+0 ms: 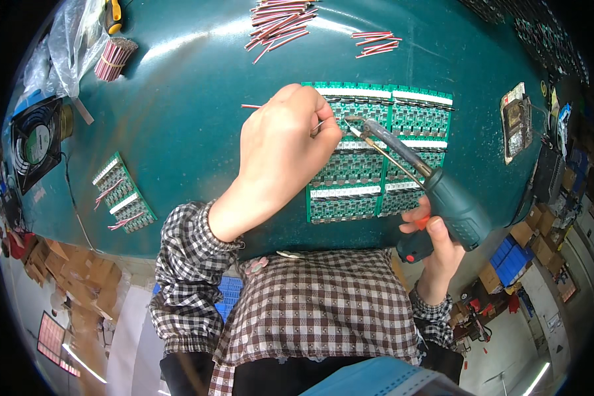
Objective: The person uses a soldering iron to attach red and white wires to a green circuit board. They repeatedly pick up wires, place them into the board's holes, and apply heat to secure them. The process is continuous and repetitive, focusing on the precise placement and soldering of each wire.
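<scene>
My left hand is closed in a pinch over the upper left of a green circuit board panel. It holds a thin red-and-white wire, whose far end sticks out left of the knuckles. In my right hand is a dark green soldering gun with a red trigger. Its bent tip and thin brass-coloured feed tube reach over the board, close to my left fingertips. Whether the tip touches a pad is too small to tell. My left fingers hide part of the board.
Loose red-and-white wires lie in a pile at the far side, with a smaller group right of it. A bundle of wires, a black fan and a wired board lie left. A soldering tip-cleaning tray is at right.
</scene>
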Tool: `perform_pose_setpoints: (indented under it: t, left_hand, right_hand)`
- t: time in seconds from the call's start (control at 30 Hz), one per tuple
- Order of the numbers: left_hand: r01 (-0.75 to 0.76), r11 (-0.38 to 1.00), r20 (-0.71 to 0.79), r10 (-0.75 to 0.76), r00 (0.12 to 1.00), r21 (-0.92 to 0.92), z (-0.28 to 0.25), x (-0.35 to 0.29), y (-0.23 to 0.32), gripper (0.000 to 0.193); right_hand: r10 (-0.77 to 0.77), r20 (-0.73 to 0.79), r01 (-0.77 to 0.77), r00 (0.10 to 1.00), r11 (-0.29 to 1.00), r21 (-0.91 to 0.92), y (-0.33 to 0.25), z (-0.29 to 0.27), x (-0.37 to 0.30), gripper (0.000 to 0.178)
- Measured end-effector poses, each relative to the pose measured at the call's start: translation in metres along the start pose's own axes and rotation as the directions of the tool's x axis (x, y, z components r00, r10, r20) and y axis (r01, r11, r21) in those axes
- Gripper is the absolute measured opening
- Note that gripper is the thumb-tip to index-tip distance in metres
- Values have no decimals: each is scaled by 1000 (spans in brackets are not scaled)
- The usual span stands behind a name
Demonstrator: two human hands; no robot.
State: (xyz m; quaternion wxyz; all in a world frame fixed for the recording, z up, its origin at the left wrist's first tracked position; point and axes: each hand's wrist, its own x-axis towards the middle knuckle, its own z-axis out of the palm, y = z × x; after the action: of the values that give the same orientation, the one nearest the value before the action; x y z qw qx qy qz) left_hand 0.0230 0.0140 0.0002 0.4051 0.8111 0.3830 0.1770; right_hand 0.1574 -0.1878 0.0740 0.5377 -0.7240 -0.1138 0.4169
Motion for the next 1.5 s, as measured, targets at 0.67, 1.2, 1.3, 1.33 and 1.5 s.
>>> perform_pose_setpoints:
  t: [0.67, 1.2, 1.3, 1.33, 1.5]
  left_hand:
    - [-6, 1000, -12, 6, 1000, 14, 2, 0, 1, 11]
    - [-37, 999, -42, 38, 998, 26, 4, -1, -1, 11]
    - [-29, 999, -44, 30, 999, 22, 3, -1, -1, 11]
    - [-33, 999, -44, 34, 998, 30, 3, -1, -1, 11]
    - [-25, 1000, -48, 25, 999, 9, 3, -1, 0, 11]
  right_hand:
    - [4, 1, -4, 1000, 1000, 6, 2, 0, 0, 37]
    - [-2, 4, 2, 1000, 1000, 12, 4, 0, -1, 37]
    - [-5, 15, 5, 1000, 1000, 11, 4, -2, -2, 37]
    - [-5, 12, 5, 1000, 1000, 10, 4, -2, -2, 37]
    - [-3, 8, 2, 1000, 1000, 14, 4, 0, -2, 37]
